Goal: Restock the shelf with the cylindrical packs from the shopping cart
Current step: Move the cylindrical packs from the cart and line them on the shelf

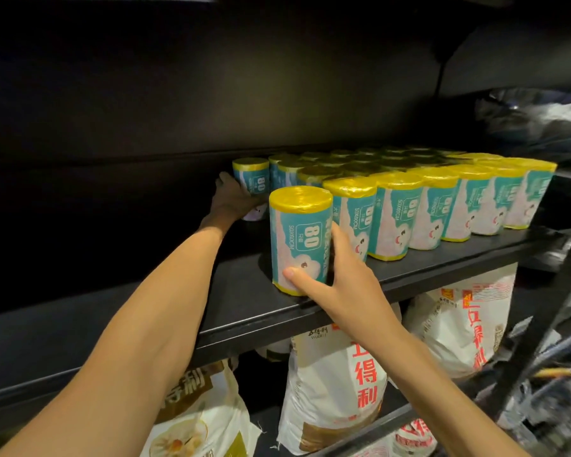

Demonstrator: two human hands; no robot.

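At the shelf [244,301] front edge, the right hand [346,285] grips an upright cylindrical pack [299,239], thumb across its base. Deeper in, the left hand [231,201] wraps another pack [253,184] beside the standing rows [442,199].

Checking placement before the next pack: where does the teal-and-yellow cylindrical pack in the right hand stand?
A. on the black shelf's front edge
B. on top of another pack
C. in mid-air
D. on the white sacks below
A: the right hand holds the teal-and-yellow cylindrical pack upright, its base on the black shelf near the front edge.
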